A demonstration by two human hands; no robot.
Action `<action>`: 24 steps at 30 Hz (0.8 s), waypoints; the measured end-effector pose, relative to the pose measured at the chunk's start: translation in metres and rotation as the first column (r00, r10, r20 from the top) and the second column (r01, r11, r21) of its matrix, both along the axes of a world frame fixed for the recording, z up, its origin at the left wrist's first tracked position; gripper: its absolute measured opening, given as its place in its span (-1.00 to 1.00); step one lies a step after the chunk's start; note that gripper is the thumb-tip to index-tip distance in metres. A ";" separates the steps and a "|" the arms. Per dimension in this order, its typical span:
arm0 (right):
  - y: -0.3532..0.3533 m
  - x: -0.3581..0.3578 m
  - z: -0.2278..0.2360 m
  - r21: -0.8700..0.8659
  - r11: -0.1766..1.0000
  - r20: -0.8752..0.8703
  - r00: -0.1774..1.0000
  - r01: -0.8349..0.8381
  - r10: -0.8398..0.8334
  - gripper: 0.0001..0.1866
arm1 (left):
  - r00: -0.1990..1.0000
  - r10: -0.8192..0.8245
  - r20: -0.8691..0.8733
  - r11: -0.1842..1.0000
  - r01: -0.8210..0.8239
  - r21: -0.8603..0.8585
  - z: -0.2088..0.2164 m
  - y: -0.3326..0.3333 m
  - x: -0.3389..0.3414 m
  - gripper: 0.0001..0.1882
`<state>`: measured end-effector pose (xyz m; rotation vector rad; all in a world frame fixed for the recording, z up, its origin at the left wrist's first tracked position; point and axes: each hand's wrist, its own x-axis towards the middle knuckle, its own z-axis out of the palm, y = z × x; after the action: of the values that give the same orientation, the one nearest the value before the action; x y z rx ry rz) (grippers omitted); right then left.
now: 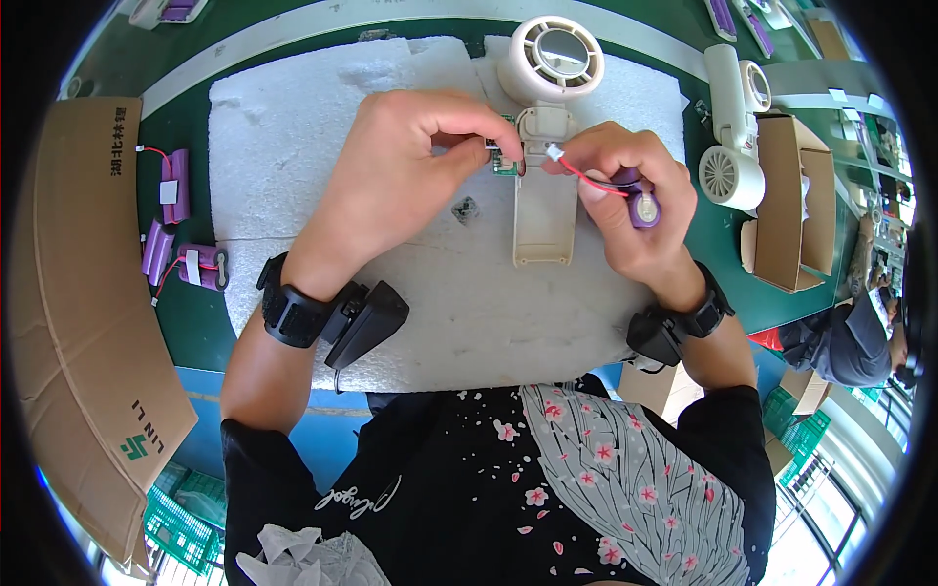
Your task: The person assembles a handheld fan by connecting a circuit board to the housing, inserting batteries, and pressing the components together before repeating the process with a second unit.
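A cream handheld fan (562,61) lies on the white foam sheet, its round head away from me and its opened, hollow handle (545,217) toward me. My left hand (401,166) pinches a small green circuit board (504,156) at the left of the fan's neck. In my right hand (640,195) is a purple battery pack (644,209), partly hidden by the fingers. Red and black wires run from it to a white plug (555,152), which sits by my right fingertips near the neck. A small clear-and-grey bit (465,209) lies on the foam between the hands.
Several purple battery packs (176,186) lie left of the foam sheet (420,322), beside a large cardboard box (88,322). At the right are more cream fans (731,176) and an open carton (796,200). Another person (850,337) sits at the far right.
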<state>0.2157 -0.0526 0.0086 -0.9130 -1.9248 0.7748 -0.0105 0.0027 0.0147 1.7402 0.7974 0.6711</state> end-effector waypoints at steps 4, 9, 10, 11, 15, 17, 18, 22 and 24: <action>-0.002 0.000 0.003 0.060 0.997 -0.046 0.998 0.045 -0.042 -0.88 | 0.997 -0.041 -0.069 0.999 0.042 0.010 0.002 0.000 -0.001 -0.79; 0.000 -0.005 0.005 -0.002 0.993 0.036 0.992 0.121 -0.121 -0.94 | 0.993 -0.106 0.058 0.992 0.102 0.068 0.002 0.000 -0.001 -0.80; 0.000 -0.006 0.006 -0.031 0.991 0.044 0.991 0.130 -0.128 -0.93 | 0.996 -0.084 0.044 0.995 0.081 0.064 0.000 -0.001 0.000 -0.79; 0.000 -0.007 0.007 -0.060 0.988 0.051 0.989 0.139 -0.136 -0.93 | 0.998 -0.062 0.029 0.996 0.060 0.060 -0.003 -0.002 0.002 -0.77; 0.001 -0.008 0.004 -0.117 0.981 0.029 0.988 0.153 -0.150 -0.92 | 0.999 0.021 0.050 0.999 -0.022 0.031 -0.003 -0.010 0.011 -0.73; 0.000 -0.009 0.004 -0.100 0.982 0.048 0.986 0.163 -0.159 -0.91 | 0.996 0.050 0.068 0.998 -0.052 0.019 -0.003 -0.011 0.012 -0.72; 0.000 -0.009 0.005 -0.082 0.983 0.068 0.985 0.167 -0.161 -0.91 | 0.997 0.054 0.057 0.998 -0.056 0.023 -0.003 -0.012 0.012 -0.70; 0.001 -0.012 0.009 0.082 0.990 0.175 0.976 0.114 -0.127 -0.87 | 0.996 0.069 0.054 0.998 -0.069 -0.009 -0.003 -0.012 0.011 -0.66; 0.001 -0.013 0.009 0.152 0.985 0.219 0.969 0.080 -0.113 -0.85 | 0.993 0.076 0.088 0.994 -0.068 -0.087 -0.002 -0.012 0.011 -0.65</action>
<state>0.2027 -0.0516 0.0179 -1.0347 -2.0861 0.4852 0.0010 -0.0093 0.0125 1.6003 0.8168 0.7502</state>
